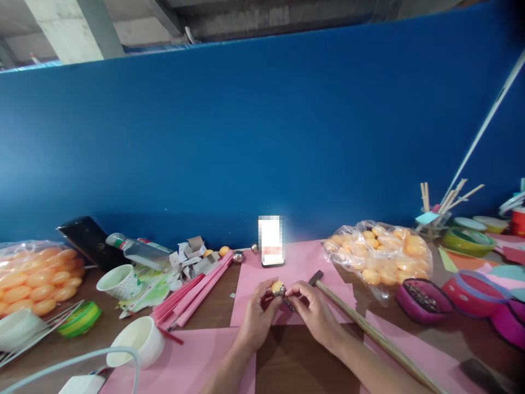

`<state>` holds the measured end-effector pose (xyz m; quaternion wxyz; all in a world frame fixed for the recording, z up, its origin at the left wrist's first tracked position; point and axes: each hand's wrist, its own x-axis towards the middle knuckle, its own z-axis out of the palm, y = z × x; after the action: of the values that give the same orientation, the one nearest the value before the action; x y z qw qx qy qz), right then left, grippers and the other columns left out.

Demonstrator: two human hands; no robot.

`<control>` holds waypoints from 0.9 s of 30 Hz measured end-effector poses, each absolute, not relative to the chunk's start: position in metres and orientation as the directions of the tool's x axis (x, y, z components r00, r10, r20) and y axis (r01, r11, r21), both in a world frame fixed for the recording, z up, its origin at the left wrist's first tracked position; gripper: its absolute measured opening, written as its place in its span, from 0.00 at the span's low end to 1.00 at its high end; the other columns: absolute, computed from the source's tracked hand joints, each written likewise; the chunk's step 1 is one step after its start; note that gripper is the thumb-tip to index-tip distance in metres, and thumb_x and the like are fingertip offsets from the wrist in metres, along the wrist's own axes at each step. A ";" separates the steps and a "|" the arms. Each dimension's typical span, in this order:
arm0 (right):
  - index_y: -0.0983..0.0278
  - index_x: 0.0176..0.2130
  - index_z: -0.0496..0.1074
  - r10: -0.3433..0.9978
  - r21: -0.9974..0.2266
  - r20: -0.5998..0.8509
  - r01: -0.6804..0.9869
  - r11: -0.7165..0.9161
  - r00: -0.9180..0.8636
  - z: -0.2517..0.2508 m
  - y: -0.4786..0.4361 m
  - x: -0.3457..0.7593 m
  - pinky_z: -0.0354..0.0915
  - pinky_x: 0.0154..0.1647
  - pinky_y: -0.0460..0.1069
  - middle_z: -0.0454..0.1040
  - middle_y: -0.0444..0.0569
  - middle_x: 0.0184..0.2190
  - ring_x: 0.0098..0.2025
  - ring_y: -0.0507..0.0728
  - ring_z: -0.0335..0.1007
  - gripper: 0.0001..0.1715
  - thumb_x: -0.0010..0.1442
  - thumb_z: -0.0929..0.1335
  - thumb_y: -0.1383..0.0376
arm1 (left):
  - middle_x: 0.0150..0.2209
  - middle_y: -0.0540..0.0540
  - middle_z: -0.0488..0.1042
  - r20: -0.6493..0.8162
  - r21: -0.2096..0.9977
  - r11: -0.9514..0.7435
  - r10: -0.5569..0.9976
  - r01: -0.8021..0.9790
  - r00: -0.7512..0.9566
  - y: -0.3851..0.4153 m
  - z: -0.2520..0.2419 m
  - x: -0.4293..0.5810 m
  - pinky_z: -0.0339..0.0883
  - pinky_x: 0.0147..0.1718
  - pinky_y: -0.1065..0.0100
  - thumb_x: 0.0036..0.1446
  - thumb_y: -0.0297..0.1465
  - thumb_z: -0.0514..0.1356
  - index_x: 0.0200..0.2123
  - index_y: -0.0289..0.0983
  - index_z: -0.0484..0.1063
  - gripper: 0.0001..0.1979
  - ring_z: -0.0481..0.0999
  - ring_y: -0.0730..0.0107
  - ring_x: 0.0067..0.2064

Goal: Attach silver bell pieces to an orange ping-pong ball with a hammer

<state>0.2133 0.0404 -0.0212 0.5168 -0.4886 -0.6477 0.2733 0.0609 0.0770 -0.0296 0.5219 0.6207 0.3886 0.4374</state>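
Note:
My left hand point(261, 305) is closed around a small yellow-orange ball point(278, 287), partly covered with shiny silver bits. Close beside it, my right hand point(311, 306) pinches at a small dark, shiny strip point(290, 304) that hangs by the ball; what exactly the strip is, I cannot make out. Both hands are over a pink paper sheet point(246, 312) in the middle of the table. Just beyond them stands a lit phone point(273, 265). To the right of my right hand lies a hammer point(340, 301) with a long wooden handle.
Bags of orange balls stand at the right point(375, 254) and far left point(41, 279). A purple bowl point(424, 301) holds small dark pieces. White bowl point(137, 342), paper cup point(118, 282), red strips point(192, 295) and a clear bottle point(139, 253) are at left. A blue wall point(246, 137) rises behind.

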 end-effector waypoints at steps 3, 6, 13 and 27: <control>0.62 0.33 0.67 0.918 -0.864 0.395 0.347 0.365 0.017 -0.020 0.040 0.214 0.63 0.33 0.46 0.70 0.46 0.30 0.30 0.53 0.67 0.06 0.58 0.61 0.68 | 0.44 0.43 0.72 0.150 0.983 -0.174 0.942 0.054 0.301 0.077 -0.027 0.061 0.64 0.46 0.63 0.49 0.33 0.58 0.48 0.37 0.64 0.21 0.71 0.63 0.46; 0.62 0.33 0.67 0.923 -0.866 0.384 0.353 0.355 0.013 -0.020 0.040 0.214 0.63 0.33 0.47 0.70 0.46 0.30 0.31 0.54 0.67 0.06 0.58 0.61 0.68 | 0.43 0.43 0.72 0.145 0.986 -0.163 0.938 0.029 0.315 0.076 -0.024 0.061 0.65 0.44 0.62 0.49 0.32 0.59 0.46 0.37 0.65 0.19 0.71 0.64 0.44; 0.63 0.34 0.66 0.933 -0.877 0.360 0.346 0.333 0.016 -0.023 0.039 0.213 0.64 0.34 0.47 0.71 0.47 0.31 0.32 0.54 0.67 0.06 0.59 0.61 0.66 | 0.38 0.46 0.70 0.107 0.994 -0.090 0.939 -0.066 0.328 0.075 -0.025 0.063 0.69 0.36 0.65 0.49 0.34 0.59 0.42 0.38 0.62 0.16 0.73 0.67 0.38; 0.63 0.31 0.67 0.951 -0.927 0.296 0.270 0.261 0.095 -0.018 0.045 0.217 0.64 0.29 0.46 0.70 0.44 0.26 0.28 0.52 0.67 0.10 0.58 0.62 0.60 | 0.42 0.42 0.73 0.026 0.993 0.016 0.936 -0.114 0.352 0.079 -0.032 0.061 0.69 0.39 0.62 0.46 0.34 0.61 0.55 0.37 0.58 0.31 0.74 0.63 0.40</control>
<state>0.2171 0.0449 -0.0181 0.5303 -0.5161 -0.5910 0.3210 0.0614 0.0787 -0.0319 0.6083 0.5530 0.3713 0.4316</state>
